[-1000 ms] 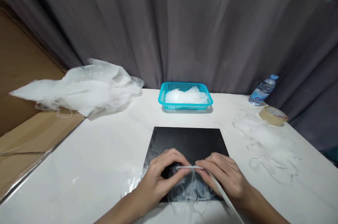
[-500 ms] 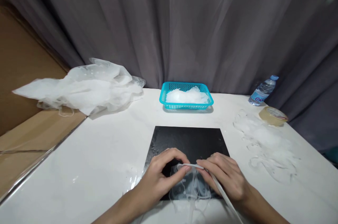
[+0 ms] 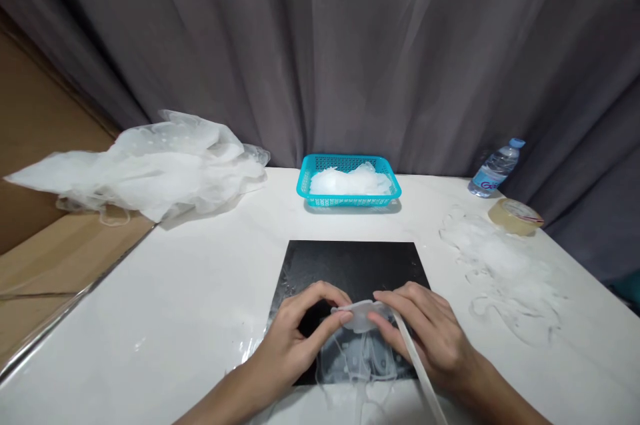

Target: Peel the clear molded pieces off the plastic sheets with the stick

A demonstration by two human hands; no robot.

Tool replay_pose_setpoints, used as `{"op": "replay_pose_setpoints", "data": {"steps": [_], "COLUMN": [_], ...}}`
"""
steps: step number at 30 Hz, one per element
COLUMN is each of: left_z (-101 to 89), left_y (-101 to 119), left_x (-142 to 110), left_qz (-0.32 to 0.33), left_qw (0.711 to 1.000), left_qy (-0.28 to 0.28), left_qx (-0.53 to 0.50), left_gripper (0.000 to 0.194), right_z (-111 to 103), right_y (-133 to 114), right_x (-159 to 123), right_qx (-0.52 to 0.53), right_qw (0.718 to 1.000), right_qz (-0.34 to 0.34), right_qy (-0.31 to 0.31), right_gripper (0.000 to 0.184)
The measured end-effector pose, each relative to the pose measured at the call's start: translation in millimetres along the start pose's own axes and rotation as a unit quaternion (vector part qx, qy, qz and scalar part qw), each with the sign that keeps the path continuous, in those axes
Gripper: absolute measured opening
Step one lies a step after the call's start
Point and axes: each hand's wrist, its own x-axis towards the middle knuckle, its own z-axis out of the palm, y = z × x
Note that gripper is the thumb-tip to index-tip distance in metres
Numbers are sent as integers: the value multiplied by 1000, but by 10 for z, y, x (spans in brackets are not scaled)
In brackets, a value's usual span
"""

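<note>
Over the black board (image 3: 350, 265), a small translucent white piece (image 3: 361, 316) of thin sheet material is stretched between both hands. My left hand (image 3: 310, 325) pinches its left edge between thumb and fingers. At the right edge, my right hand (image 3: 425, 328) grips it the same way. A long, narrow white strip (image 3: 420, 365) runs from beneath the right fingers toward the bottom edge; whether it is stiff or soft I cannot tell. Beneath the hands, clear thin sheet scraps (image 3: 355, 361) with stringy edges lie over the board's near edge.
A turquoise basket (image 3: 349, 201) holding white sheet pieces stands at the back. Left lies a heap of translucent sheets (image 3: 165, 171), partly on a cardboard box (image 3: 65, 245). On the right are a water bottle (image 3: 495, 168), a tape roll (image 3: 515, 217) and stringy clear scraps (image 3: 505, 265).
The piece between my hands has turned from nearly edge-on to showing its flat face. My right thumb now lies across its front. The view has shifted slightly.
</note>
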Motion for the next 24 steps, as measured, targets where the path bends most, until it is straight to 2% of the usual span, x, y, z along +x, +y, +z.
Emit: {"op": "replay_pose_setpoints", "data": {"steps": [5,9,12,17,24], "left_z": [-10,-9,8,18,13], "left_y": [23,48,54,20,-17], "left_x": [15,-6,-12,-17,-29], "left_qz": [2,34,60,46,69], "left_qw": [1000,998,996,997,996], "left_qy": [5,-23,-39,-42,-45], "left_qx": [18,56,49,38,23], "left_gripper": [6,6,10,8,10], "right_z": [5,20,31,30,-6], "right_y": [5,-27,-47,-43,-15], "right_x": [1,-18,-29,-21,-1], "right_qx": [0,6,5,5,-7], "right_qw": [1000,999,999,999,998], "right_qz": [-25,-36,-42,-37,-56], "right_qy": [6,7,6,5,7], "right_gripper": [15,14,13,13,14]}}
